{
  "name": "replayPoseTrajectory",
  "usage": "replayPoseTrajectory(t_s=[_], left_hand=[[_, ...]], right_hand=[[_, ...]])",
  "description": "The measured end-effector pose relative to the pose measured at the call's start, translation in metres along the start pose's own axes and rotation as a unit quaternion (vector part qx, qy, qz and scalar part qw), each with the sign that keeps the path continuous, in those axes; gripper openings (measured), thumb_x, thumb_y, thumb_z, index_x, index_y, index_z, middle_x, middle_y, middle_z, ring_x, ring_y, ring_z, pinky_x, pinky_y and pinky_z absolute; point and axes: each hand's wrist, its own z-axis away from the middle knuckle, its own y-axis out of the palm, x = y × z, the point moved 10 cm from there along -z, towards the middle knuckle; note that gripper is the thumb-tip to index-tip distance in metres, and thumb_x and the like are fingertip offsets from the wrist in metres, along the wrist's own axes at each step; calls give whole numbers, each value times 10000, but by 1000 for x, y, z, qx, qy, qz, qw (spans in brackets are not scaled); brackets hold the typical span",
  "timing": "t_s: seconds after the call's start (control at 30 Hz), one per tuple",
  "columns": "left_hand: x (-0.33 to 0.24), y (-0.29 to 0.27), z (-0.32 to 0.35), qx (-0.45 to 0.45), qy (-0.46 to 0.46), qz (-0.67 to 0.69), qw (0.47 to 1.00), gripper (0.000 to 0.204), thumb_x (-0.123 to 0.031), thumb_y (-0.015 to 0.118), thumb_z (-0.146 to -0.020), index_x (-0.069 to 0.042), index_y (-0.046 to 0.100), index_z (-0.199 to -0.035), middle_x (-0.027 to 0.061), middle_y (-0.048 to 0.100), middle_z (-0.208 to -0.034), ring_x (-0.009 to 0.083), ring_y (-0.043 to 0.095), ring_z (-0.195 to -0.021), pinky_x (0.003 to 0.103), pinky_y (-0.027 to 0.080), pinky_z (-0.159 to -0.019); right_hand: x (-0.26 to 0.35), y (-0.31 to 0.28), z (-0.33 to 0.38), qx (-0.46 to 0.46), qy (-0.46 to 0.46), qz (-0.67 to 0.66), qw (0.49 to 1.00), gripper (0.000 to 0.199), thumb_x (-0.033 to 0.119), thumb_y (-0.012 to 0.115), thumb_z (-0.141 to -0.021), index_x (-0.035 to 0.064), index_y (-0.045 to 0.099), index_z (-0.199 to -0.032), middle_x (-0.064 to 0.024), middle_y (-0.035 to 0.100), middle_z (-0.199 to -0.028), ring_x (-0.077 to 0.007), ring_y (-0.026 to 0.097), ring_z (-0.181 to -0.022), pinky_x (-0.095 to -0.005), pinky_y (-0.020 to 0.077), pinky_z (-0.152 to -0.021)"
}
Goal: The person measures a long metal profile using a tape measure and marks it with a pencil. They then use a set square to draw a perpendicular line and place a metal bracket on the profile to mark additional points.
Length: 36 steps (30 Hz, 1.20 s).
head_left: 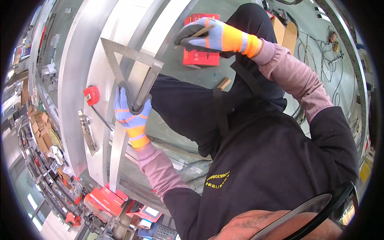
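Yellow writing marks the black top (272,160), low centre of the frame, curved by the lens; pale print covers the red box (202,59) at upper centre, too small to make out. The left hand (133,114), left of centre, grips the square (148,86), a grey metal triangle lying across the pale bars (74,96). Its slim point aims to the upper left, and its thick edge runs down into the fingers. The right hand (212,36), upper centre, is closed around a thin stick (205,31), above the red box and apart from the square. The bars' long edges sweep from the top of the frame down the left side, with dark gaps between them. Grey-green floor (192,80) shows between the bars and the legs. One dark trouser leg (180,106) reaches to the bars just beside the left hand, hemming it in. A red round piece (91,95) and a metal strip (88,132) rest on the bars at left; a wood block (224,83) lies near the legs; cables (320,60) coil at upper right.
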Motion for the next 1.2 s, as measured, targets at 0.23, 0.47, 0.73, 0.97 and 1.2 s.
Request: replayPoseTrajectory(t_s=[0.23,0.47,0.73,0.97,1.2], left_hand=[[52,-19,15,-127,-179,339,915,833,-53,743,-756,30,375,-1499,189,486,-1468,300,545,-1270,403,466,-1040],[55,-25,-48,-91,-131,191,969,721,-19,703,-840,6,399,-1493,152,484,-1473,240,508,-1290,345,460,-1037],[28,13,-127,98,-110,62,987,701,-219,810,-771,22,543,-1373,206,611,-1325,291,602,-1215,355,457,-1042],[-5,48,-206,172,40,-25,984,630,-201,773,-800,-30,568,-1370,175,616,-1338,306,597,-1230,357,450,-1054],[-34,97,-241,195,162,-77,964,648,-354,734,-820,-109,551,-1392,144,564,-1401,339,539,-1268,408,394,-1099]], right_hand=[[-60,-19,53,-12,128,-169,977,267,153,621,-992,-5,664,-1203,-58,696,-954,-100,667,-815,-252,539,-774],[-95,-4,65,40,202,-84,975,303,172,603,-948,58,651,-1225,-105,697,-1174,-240,667,-1076,-344,505,-955],[-85,8,67,123,168,150,967,289,293,597,-939,138,662,-1174,-137,699,-1085,-342,657,-1007,-435,513,-882],[-94,21,73,206,266,213,917,366,359,569,-939,177,643,-1247,-134,700,-1118,-354,651,-1045,-454,513,-902],[-95,25,72,212,276,205,915,337,327,549,-945,201,644,-1242,-123,701,-1092,-339,658,-1025,-444,519,-879]])
